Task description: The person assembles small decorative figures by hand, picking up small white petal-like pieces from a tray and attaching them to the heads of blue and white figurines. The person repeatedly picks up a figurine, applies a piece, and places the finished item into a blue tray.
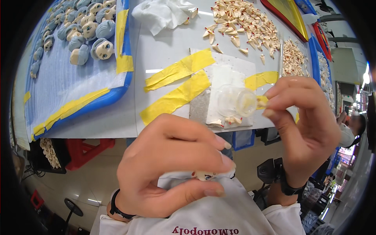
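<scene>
Two hands at work: your left hand [172, 168] pinches a small cream doll part [205, 175]; your right hand [303, 117], at 2 o'clock, clamps a clear tilted plastic bottle [237, 101] above the white bench [164, 47]. Tilting risks spilling; a loose pinch drops the part.

White table [164, 47], yellow tape strips [178, 84], blue-rimmed tray [127, 84], small pale parts [243, 19], perhaps cloth [162, 13]

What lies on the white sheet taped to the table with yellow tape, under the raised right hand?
A few small cream pieces lie near the front edge of the white sheet. The small clear bottle in the right hand hides part of the sheet.
</scene>
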The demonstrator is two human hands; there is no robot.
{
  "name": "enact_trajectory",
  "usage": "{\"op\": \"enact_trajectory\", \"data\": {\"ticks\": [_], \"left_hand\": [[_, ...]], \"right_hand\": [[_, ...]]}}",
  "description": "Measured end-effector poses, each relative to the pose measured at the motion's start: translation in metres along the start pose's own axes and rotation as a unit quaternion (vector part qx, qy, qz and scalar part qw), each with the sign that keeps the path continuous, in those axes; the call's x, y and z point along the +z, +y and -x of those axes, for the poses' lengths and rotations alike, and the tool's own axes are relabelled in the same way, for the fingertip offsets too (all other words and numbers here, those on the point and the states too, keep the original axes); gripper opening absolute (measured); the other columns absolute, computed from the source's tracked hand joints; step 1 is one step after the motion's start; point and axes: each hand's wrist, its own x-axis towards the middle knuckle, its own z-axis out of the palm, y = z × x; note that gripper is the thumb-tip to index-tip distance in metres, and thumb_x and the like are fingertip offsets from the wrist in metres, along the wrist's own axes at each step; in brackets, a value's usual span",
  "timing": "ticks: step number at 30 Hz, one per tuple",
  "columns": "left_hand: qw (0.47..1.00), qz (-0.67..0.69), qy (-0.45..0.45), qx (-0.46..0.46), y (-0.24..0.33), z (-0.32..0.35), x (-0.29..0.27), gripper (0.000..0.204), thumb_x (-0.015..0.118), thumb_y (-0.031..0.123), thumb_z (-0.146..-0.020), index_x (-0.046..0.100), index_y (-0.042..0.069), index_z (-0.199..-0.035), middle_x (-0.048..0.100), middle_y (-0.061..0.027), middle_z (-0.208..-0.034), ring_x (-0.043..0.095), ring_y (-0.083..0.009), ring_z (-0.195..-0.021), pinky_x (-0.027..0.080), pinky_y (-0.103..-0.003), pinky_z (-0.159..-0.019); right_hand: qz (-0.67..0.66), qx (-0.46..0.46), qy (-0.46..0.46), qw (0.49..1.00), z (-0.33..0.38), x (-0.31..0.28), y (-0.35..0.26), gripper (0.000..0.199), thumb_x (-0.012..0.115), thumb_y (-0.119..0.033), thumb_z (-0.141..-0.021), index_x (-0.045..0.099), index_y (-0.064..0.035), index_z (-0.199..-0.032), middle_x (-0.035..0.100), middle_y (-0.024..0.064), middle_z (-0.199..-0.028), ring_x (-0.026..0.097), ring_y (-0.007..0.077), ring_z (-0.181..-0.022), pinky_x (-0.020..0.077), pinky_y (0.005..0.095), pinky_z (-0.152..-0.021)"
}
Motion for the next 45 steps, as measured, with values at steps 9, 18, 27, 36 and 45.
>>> {"op": "enact_trajectory", "data": {"ticks": [9,18,27,36,45], "left_hand": [[0.966,0.212,0.098,-0.108,0.004,0.001,0.012,0.034,0.070,0.000,-0.070,0.049,-0.001,-0.096,0.043,-0.0186,-0.105,0.061,-0.0314,-0.081,0.054,-0.031,-0.066],[0.956,0.165,0.218,-0.108,0.003,-0.003,0.028,0.046,0.073,0.024,-0.072,0.047,-0.001,-0.101,0.051,-0.0148,-0.094,0.061,-0.0228,-0.075,0.051,-0.029,-0.062],[0.969,0.128,0.192,-0.093,0.007,0.001,0.030,0.045,0.074,0.030,-0.072,0.049,0.000,-0.095,0.053,-0.0115,-0.089,0.055,-0.0127,-0.073,0.047,-0.024,-0.068],[0.966,0.123,0.192,-0.121,0.011,0.007,0.031,0.047,0.075,0.031,-0.071,0.051,-0.001,-0.096,0.054,-0.0110,-0.086,0.054,-0.0130,-0.071,0.046,-0.024,-0.067],[0.924,-0.346,-0.005,0.163,0.013,-0.020,0.030,0.039,0.068,0.025,-0.075,0.052,-0.001,-0.099,0.054,-0.0154,-0.095,0.053,-0.0264,-0.079,0.043,-0.035,-0.069]], "right_hand": [[0.165,-0.048,-0.030,0.985,-0.005,0.007,-0.015,0.017,0.064,0.010,-0.057,0.057,-0.0002,-0.069,0.055,0.0085,-0.074,0.052,0.0201,-0.068,0.0406,0.0274,-0.061],[-0.172,0.048,0.021,0.984,0.012,0.006,-0.017,0.016,0.065,-0.006,-0.073,0.052,0.0011,-0.080,0.050,0.0093,-0.080,0.044,0.0153,-0.076,0.0346,0.0241,-0.069],[-0.095,-0.016,0.013,0.995,0.022,0.019,-0.031,0.014,0.067,-0.002,-0.067,0.057,-0.0052,-0.076,0.050,0.0086,-0.073,0.046,0.0134,-0.064,0.0372,0.0209,-0.059],[-0.029,-0.070,-0.009,0.997,0.022,0.014,-0.029,0.018,0.069,-0.003,-0.062,0.059,-0.0065,-0.076,0.053,0.0090,-0.074,0.049,0.0153,-0.063,0.0402,0.0255,-0.057],[-0.321,0.160,-0.097,0.928,0.031,-0.009,-0.029,0.059,0.079,-0.012,-0.065,0.044,0.0045,-0.110,0.054,0.0150,-0.102,0.055,0.0162,-0.087,0.0438,0.0272,-0.077]]}}
